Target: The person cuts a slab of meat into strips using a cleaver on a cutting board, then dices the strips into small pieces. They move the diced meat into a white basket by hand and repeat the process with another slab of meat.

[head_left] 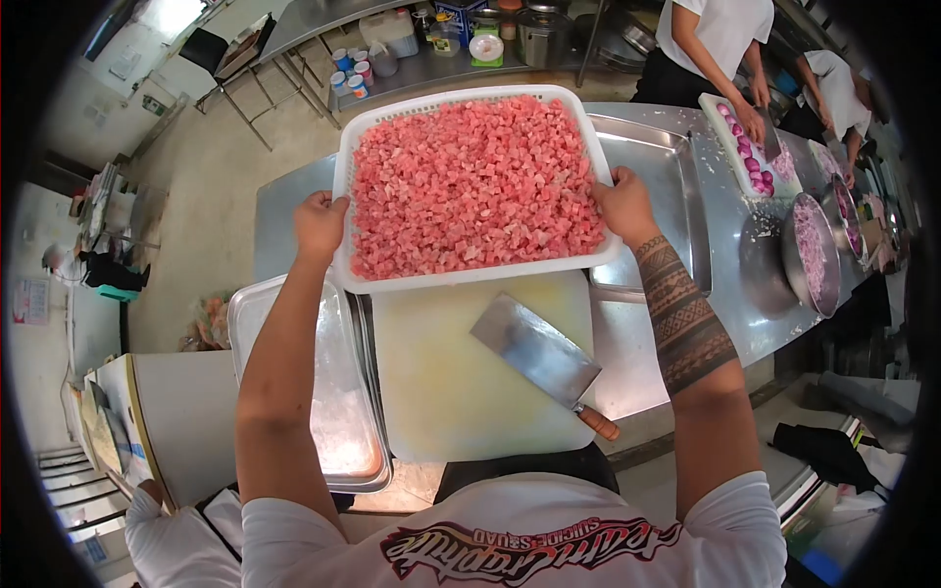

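A white plastic basket (461,285) full of diced pink meat (475,186) is held up over the far side of the cutting board. My left hand (321,227) is closed on its left rim, and my right hand (625,207) grips the right rim. Below it lies the white cutting board (431,392), its far edge hidden by the basket. On the board rests a cleaver (536,350), set diagonally, its wooden handle (597,422) pointing toward the near right.
Metal trays flank the board: one at left (338,431), another at right (698,225). Farther right, a person's hand (750,122) works at a board with red onions (753,165). Metal bowls (812,257) hold chopped onion. A shelf with pots (542,37) stands behind.
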Demonstrator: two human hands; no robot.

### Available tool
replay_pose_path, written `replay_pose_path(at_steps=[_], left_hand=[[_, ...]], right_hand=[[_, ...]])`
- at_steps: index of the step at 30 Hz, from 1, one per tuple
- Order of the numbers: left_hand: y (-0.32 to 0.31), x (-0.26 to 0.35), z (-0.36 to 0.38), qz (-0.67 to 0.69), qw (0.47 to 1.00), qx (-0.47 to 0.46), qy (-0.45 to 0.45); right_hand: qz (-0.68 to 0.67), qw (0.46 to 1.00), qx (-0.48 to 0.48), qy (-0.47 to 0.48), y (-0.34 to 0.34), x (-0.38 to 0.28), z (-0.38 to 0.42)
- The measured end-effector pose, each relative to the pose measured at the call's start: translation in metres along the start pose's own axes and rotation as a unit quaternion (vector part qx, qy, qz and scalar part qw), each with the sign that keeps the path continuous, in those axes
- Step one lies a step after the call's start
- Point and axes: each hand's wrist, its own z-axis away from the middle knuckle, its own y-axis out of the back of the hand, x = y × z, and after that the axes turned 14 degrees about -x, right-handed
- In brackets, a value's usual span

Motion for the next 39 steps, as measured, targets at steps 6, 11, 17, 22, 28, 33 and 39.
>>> replay_pose_path(at_steps=[6,11,17,22,28,33,39], left_hand=[[-0.005,-0.032,-0.011,-0.114,0.992,0.009,-0.048],[0.033,0.003,0.056,-0.228,0.948,0.033,-0.22],[-0.007,0.015,0.144,-0.275,0.86,-0.103,-0.417],[-0.051,0.024,0.134,-0.278,0.857,-0.095,-0.424],[-0.078,0.05,0.134,-0.193,0.881,-0.132,-0.411],[-0.085,0.053,0.121,-0.164,0.872,-0.189,-0.421],[-0.059,0.094,0.112,-0.076,0.956,-0.093,-0.267]], right_hand=[[0.009,1.0,-0.027,0.009,-0.009,0.011,-0.012],[-0.131,0.991,-0.027,0.011,0.004,0.042,0.01],[-0.056,0.996,0.019,0.059,0.021,0.072,0.128],[-0.127,0.991,0.033,0.012,0.026,0.083,0.232],[-0.153,0.984,0.09,-0.028,0.045,0.092,0.338],[-0.148,0.979,0.133,-0.043,0.055,0.113,0.389],[-0.165,0.98,0.111,-0.026,0.052,0.128,0.387]])
